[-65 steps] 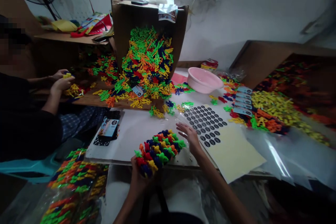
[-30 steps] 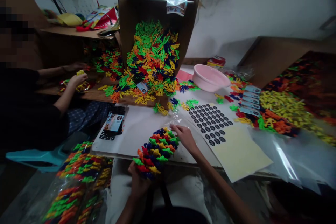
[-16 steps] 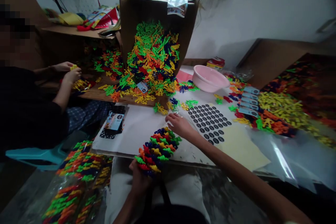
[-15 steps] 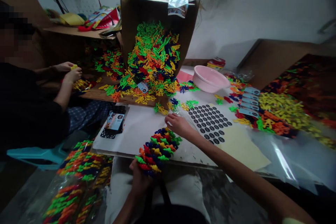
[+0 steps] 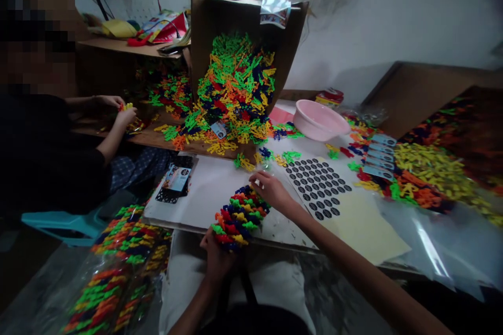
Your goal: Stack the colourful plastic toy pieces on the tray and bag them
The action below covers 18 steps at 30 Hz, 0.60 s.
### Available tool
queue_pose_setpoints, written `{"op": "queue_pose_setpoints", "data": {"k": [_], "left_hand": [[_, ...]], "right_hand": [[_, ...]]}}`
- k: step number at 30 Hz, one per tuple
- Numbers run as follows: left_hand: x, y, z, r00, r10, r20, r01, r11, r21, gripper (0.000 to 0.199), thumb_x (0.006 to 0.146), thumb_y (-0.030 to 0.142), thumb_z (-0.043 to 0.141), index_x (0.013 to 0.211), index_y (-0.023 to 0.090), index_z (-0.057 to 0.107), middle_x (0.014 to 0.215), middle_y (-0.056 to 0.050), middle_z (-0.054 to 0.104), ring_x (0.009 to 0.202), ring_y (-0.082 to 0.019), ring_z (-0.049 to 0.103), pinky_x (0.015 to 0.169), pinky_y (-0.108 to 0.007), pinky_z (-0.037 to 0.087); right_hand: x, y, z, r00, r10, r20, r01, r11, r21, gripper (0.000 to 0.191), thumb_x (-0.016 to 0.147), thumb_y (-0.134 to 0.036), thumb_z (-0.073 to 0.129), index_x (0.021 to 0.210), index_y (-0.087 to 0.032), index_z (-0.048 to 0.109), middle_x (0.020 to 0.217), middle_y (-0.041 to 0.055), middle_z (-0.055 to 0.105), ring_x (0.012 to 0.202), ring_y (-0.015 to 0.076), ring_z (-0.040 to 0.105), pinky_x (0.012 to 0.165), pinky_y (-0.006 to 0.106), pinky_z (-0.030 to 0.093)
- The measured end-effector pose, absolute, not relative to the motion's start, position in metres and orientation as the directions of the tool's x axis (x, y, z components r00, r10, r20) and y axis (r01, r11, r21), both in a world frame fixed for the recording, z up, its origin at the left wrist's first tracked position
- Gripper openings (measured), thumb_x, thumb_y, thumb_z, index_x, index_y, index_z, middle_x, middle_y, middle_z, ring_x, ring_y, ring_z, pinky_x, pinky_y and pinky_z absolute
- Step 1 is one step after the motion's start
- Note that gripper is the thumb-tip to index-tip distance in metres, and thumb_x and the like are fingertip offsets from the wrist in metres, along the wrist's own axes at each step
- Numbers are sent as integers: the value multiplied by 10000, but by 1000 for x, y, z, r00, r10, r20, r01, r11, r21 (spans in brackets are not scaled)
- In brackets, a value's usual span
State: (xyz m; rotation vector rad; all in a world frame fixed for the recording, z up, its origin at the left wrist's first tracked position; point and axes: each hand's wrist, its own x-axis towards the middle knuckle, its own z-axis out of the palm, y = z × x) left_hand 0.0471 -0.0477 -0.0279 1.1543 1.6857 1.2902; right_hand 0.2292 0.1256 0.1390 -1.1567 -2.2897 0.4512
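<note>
One long block of interlocked plastic toy pieces (image 5: 240,214), red, blue, yellow, green and orange, sits between the person's two hands, just above the front edge of a white rectangular board (image 5: 196,188). The left hand (image 5: 216,264) cups the block's lower end from beneath, its fingers wrapped against the pieces. The right hand (image 5: 273,192) comes in from the side, well apart from the left, with its fingertips at the block's upper end; whether it clamps the block or only steadies it, I cannot tell. A crinkled clear plastic film (image 5: 275,230) lies under and beside the block, and a black-dotted sticker sheet (image 5: 318,188) lies just to the right of the right hand.

The step in hand looks like steadying and shaping the block over the film. The next move seems to call for firm support at both ends, since the pieces could shift or drop off. Across the board, a co-worker's hands (image 5: 118,110) hold a small yellow piece above a wooden table (image 5: 145,138).
</note>
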Motion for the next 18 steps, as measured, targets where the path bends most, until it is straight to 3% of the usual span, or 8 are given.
{"op": "queue_pose_setpoints", "data": {"k": [3,8,12,18], "left_hand": [[55,-47,-31,-439,887,145,426,64,903,750,646,474,782,1266,240,431,1244,-116,570,1216,-373,477,1065,-613,340],[61,-41,-34,-467,839,280,522,6,853,765,614,472,798,1253,256,438,1177,-104,607,1121,-337,553,982,-549,414],[65,-36,-29,-404,851,334,585,-40,810,719,655,469,754,1259,240,437,1173,-112,619,1121,-337,561,999,-557,384],[80,-32,-28,-373,861,347,630,-40,775,716,627,420,726,1251,190,459,1182,-142,623,1120,-367,593,1010,-588,363]], "right_hand": [[243,125,139,-448,846,287,678,531,-508,195,912,-121,496,1001,-195,653,1029,63,665,679,120,595,687,252,469],[254,120,143,-431,876,215,735,479,-479,105,910,-154,551,901,-190,649,915,47,663,665,129,601,664,255,457],[245,122,145,-384,882,274,723,471,-504,89,893,-157,581,857,-205,646,860,29,666,694,146,611,693,267,459],[230,128,143,-399,844,359,575,535,-619,85,900,-190,575,855,-210,645,855,21,663,684,145,612,685,271,476]]}}
